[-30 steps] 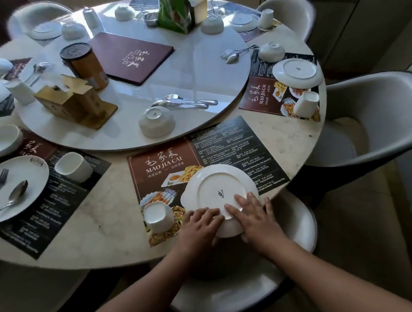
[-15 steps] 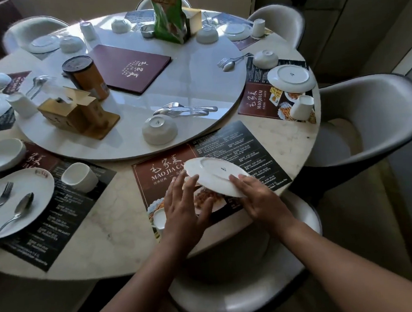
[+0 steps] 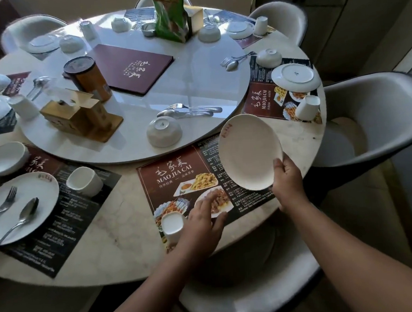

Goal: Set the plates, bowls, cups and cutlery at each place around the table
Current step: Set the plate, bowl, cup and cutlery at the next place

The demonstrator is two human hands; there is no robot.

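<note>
My right hand (image 3: 287, 177) grips the lower rim of a white plate (image 3: 249, 151), tilted face-up above the right side of the placemat (image 3: 177, 172) in front of me. My left hand (image 3: 202, 219) hovers flat and open over the placemat's food pictures, right of a white cup (image 3: 172, 225) lying on its side. An upturned white bowl (image 3: 164, 132) and a fork and spoon (image 3: 189, 110) rest on the turntable (image 3: 182, 72) just beyond.
The place at left has a plate (image 3: 39, 192) with fork and spoon, a cup (image 3: 85, 181) and a bowl (image 3: 5, 157). The place at right has an upside-down plate (image 3: 293, 76), cup (image 3: 307, 107) and bowl (image 3: 268, 57). A menu (image 3: 130, 66), canister (image 3: 86, 77) and wooden holder (image 3: 80, 116) sit on the turntable.
The plate lay upside down under both hands, was lifted and turned over, and now rests face-up in my right hand alone. My left hand let go and dropped toward the mat.
</note>
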